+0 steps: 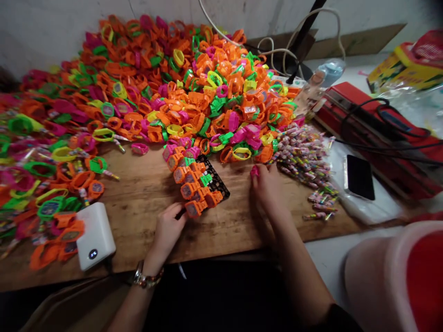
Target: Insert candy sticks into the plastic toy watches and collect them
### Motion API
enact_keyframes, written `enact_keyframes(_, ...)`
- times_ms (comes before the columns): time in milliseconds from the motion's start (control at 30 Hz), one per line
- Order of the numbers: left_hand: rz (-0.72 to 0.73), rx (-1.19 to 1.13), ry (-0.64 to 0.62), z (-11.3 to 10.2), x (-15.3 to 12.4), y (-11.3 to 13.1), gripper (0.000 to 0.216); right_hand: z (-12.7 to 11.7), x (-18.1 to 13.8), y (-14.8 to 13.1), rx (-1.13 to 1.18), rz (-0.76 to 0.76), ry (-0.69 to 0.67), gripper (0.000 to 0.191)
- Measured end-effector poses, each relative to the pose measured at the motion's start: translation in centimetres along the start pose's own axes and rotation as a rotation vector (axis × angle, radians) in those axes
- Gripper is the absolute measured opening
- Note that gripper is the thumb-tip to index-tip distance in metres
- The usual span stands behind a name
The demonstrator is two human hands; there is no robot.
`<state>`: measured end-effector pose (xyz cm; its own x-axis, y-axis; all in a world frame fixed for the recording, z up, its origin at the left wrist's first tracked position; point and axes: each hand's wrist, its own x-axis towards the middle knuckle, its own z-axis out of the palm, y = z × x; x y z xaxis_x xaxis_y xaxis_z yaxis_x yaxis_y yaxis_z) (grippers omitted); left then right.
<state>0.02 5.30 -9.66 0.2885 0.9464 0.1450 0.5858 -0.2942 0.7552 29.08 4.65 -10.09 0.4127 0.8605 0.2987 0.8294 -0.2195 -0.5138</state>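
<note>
Several bright orange toy watches [188, 190] on a black tray [219, 179]

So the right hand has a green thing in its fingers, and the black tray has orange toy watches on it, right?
Not quite: the head view shows the right hand holding a pink thing, not green. The black tray does have orange toy watches.

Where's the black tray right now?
In the head view, the black tray is near the middle, between left hand and right hand, in front of the watch heap.
</note>
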Motion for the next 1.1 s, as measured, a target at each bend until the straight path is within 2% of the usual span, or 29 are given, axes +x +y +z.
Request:
enact_keyframes(167,0.003,0.007,0.011,-0.3,-0.4,0.1,0.018,-3.3,-3.8,2.5,0.047,0.030,0.027,0.037)
enact_keyframes(267,0.000,0.018,0.070,-0.3,-1.0,0.4,0.019,-6.2,-6.1,3.3,0.032,0.104,0.108,0.038)
enact_keyframes(333,-0.013,0.014,0.145,-0.5,-1.5,1.1,0.020,-7.1,-7.1,2.7,0.044,0.115,0.130,0.033)
enact_keyframes(400,0.027,0.008,0.262,-0.8,-1.7,2.2,0.021,-6.3,-7.3,0.9,0.166,0.021,0.058,0.031)
enact_keyframes(467,0.163,0.040,0.353,-1.2,-1.5,3.7,0.023,-3.9,-6.7,-1.7,0.397,-0.152,-0.120,0.033)
enact_keyframes(533,0.342,0.118,0.329,-1.6,-0.7,5.0,0.033,-0.7,-5.5,-4.4,0.573,-0.302,-0.322,0.036)
enact_keyframes(600,0.471,0.183,0.202,-1.7,0.4,5.8,0.043,2.0,-4.2,-6.4,0.593,-0.362,-0.390,0.033)
enact_keyframes(700,0.552,0.212,0.010,-1.3,2.1,5.6,0.047,4.1,-3.3,-7.4,0.571,-0.408,-0.413,0.010)
enact_keyframes(767,0.561,0.217,-0.042,-0.9,2.9,4.8,0.047,4.4,-3.4,-7.3,0.555,-0.440,-0.409,0.005)
enact_keyframes(900,0.529,0.177,-0.048,-0.5,3.2,3.6,0.049,4.7,-4.2,-6.6,0.530,-0.484,-0.366,0.007)
enact_keyframes(1100,0.516,0.153,-0.054,-0.6,3.0,3.7,0.048,5.4,-4.8,-6.6,0.485,-0.526,-0.288,0.014)
